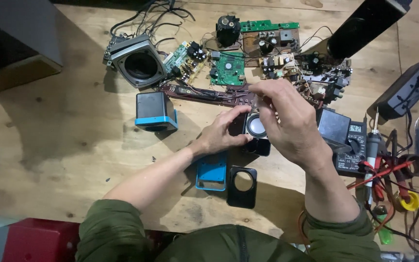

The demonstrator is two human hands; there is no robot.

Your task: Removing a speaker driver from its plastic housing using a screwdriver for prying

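While both hands meet at mid-table, the left hand (pixel 221 133) rests curled, fingers on the top edge of a small black speaker unit (pixel 255 131), which sits on the plywood table (pixel 64 126) between the hands, round driver cone facing up. The right hand (pixel 284 119) hovers just above it, fingers pinched nearly closed on something small; cannot tell what. Speaker looks light, rigid plastic shell, thin cone likely fragile, so best gripped by the side walls, not the cone. Nearby: blue-and-grey plastic cube housing (pixel 155 111), flat blue panel (pixel 212 171), glossy black bezel with round hole (pixel 242 186), green circuit board (pixel 230 68), multimeter (pixel 352 145), soldering iron (pixel 373 145).
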